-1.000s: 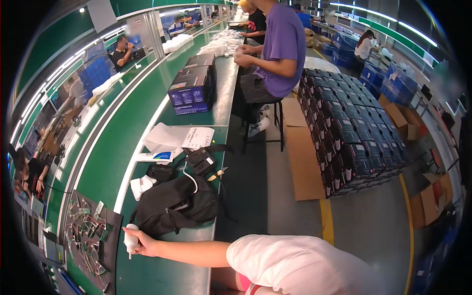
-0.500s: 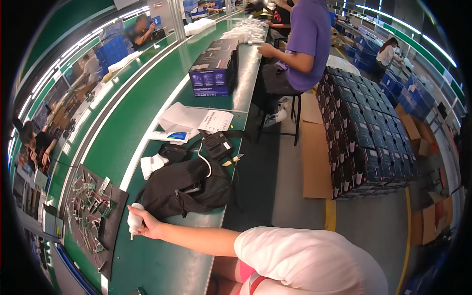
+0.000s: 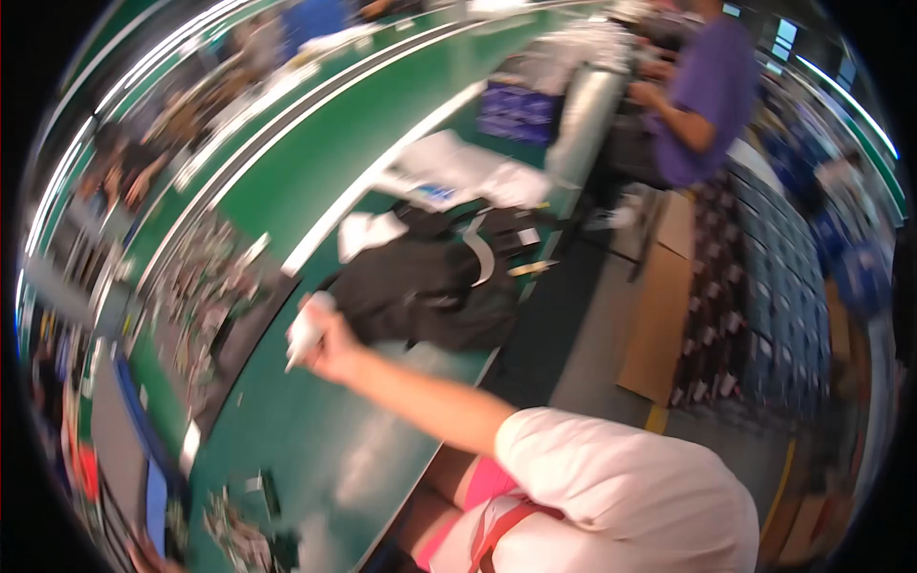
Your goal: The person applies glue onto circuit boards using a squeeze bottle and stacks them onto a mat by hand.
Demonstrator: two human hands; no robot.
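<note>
My right hand (image 3: 334, 346) is closed around a small white squeeze bottle (image 3: 307, 329), its thin nozzle pointing down over the green bench (image 3: 315, 449). Just beyond the hand lies a black bag (image 3: 420, 291) with a pale strap or cord on it. To the left, a dark mat (image 3: 244, 349) carries a heap of small circuit boards with wires (image 3: 205, 286). At the bottom left edge, a blurred bit of skin looks like my left hand (image 3: 151, 557); its fingers cannot be made out. More circuit boards (image 3: 244, 530) lie on the bench near it.
White paper or plastic sheets (image 3: 449, 162) and a purple-black box (image 3: 521, 110) lie farther along the bench. A person in a purple shirt (image 3: 716, 91) sits beyond. Stacked dark boxes (image 3: 764, 286) and cardboard (image 3: 659, 315) stand on the floor at right.
The view has swung left and blurred, so bench items appear farther right. My right hand still grips the bottle. Boards and a bit of skin now show at the bottom left.
</note>
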